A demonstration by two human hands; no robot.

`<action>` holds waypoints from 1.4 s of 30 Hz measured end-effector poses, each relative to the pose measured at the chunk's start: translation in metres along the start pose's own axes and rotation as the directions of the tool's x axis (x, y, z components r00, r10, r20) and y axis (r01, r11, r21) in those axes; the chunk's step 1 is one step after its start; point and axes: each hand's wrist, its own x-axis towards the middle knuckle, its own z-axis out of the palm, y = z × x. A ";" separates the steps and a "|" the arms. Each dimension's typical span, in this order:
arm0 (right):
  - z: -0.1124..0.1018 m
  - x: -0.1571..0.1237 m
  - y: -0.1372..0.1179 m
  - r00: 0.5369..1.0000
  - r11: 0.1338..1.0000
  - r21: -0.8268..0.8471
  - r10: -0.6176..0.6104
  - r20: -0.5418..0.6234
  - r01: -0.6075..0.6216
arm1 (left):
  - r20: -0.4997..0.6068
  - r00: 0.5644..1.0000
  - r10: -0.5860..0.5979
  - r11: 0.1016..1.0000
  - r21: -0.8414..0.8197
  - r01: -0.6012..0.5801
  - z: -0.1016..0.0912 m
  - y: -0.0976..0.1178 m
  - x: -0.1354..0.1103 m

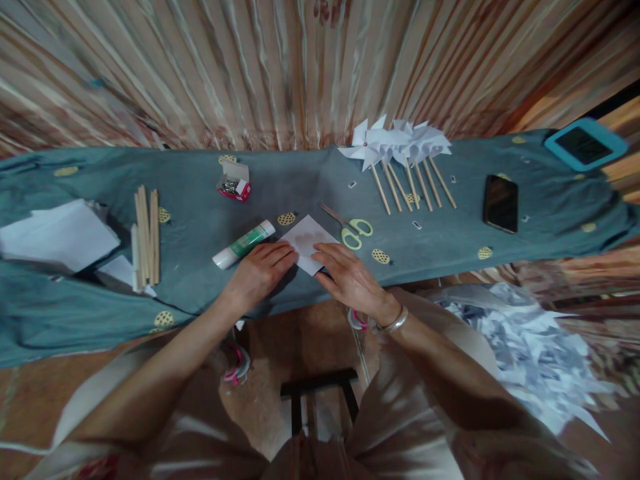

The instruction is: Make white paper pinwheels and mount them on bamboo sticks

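Note:
A small white paper square (309,242) lies on the blue-grey cloth (300,180) near the table's front edge. My left hand (261,270) rests on its left corner, fingers laid flat and together. My right hand (347,277) presses on its lower right edge, fingers stretched out. A glue stick (243,244) with a green label lies just left of the paper. Scissors (351,228) with pale green handles lie just right of it.
Several finished white paper pinwheels (395,143) on wooden sticks lie at the back right. A bundle of wooden sticks (147,233) and white sheets (57,233) sit at the left. A small red box (234,181), a black phone (501,203) and a turquoise device (585,143) are also there. Paper scraps (525,340) lie on the floor.

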 end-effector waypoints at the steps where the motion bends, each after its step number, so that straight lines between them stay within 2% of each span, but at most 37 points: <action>1: 0.001 0.001 -0.001 1.000 1.000 -0.001 0.000 -0.018 0.000 | -0.012 1.000 -0.009 1.000 -0.010 0.009 0.000 0.000 0.001; 4: 0.004 0.004 -0.005 0.999 0.999 0.035 0.001 -0.055 0.001 | -0.060 0.996 -0.059 0.997 -0.056 0.056 0.000 0.002 0.003; 9: 0.002 0.003 -0.010 0.995 0.971 0.236 0.061 -0.076 -0.041 | -0.125 0.989 -0.082 0.990 -0.127 0.066 -0.006 0.006 -0.001; 14: 0.005 0.001 -0.012 0.970 0.860 0.475 0.238 -0.055 -0.184 | -0.116 0.986 -0.119 0.985 -0.139 0.103 -0.012 0.012 -0.011; 18: 0.010 0.004 -0.010 0.952 0.792 0.560 0.305 -0.019 -0.242 | -0.131 0.980 -0.151 0.984 -0.115 0.136 -0.010 0.015 -0.016; 22: 0.009 0.013 -0.005 0.949 0.836 0.489 0.312 -0.047 -0.250 | -0.069 0.963 -0.262 0.949 -0.198 0.244 -0.006 0.015 -0.019; 27: 0.011 0.025 0.004 0.971 0.939 0.289 0.220 -0.098 -0.184 | -0.094 0.934 -0.344 0.906 -0.296 0.303 -0.008 0.013 -0.018; 29: 0.014 0.028 0.007 0.970 0.948 0.252 0.221 -0.096 -0.192 | -0.132 0.945 -0.300 0.935 -0.237 0.264 -0.012 0.015 -0.016; 31: 0.018 0.030 0.009 0.967 0.950 0.234 0.235 -0.098 -0.207 | -0.151 0.971 -0.186 0.977 -0.131 0.167 -0.015 0.020 -0.015; 35: 0.024 0.033 0.010 0.958 0.953 0.207 0.253 -0.132 -0.223 | -0.070 0.998 0.003 0.998 -0.064 -0.008 -0.012 0.044 -0.016; 39: 0.029 0.036 0.010 0.945 0.951 0.205 0.270 -0.183 -0.232 | 0.019 1.000 0.003 0.999 -0.051 -0.002 -0.001 0.063 -0.022; 42: 0.032 0.038 0.011 0.934 0.946 0.211 0.290 -0.209 -0.246 | 0.069 0.997 -0.029 0.999 -0.036 0.031 0.004 0.065 -0.026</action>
